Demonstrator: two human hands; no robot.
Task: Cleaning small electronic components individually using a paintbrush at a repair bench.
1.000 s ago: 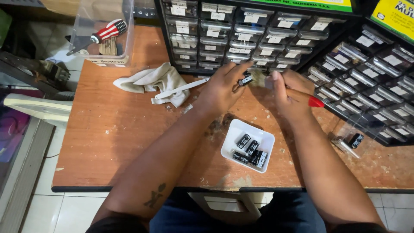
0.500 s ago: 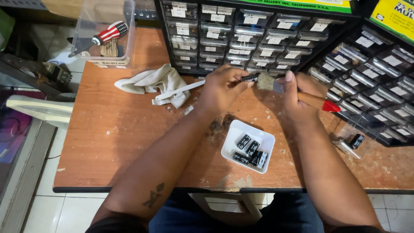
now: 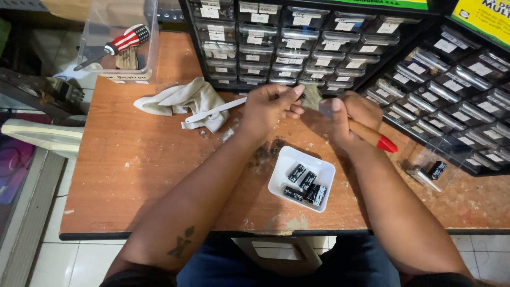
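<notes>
Clearly we pinch a small part (image 3: 312, 98) with our left hand (image 3: 271, 106); our right (image 3: 348, 119) grips a brush (image 3: 372, 135); hard strokes could flick it away.

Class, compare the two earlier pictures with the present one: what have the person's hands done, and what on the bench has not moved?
The left hand drew slightly away from the right hand, and the small dark part seen between the fingertips earlier no longer shows. The right hand still grips the red-tipped wooden tool. The white tray of black parts, the cloth and the drawer cabinets stayed put.
</notes>
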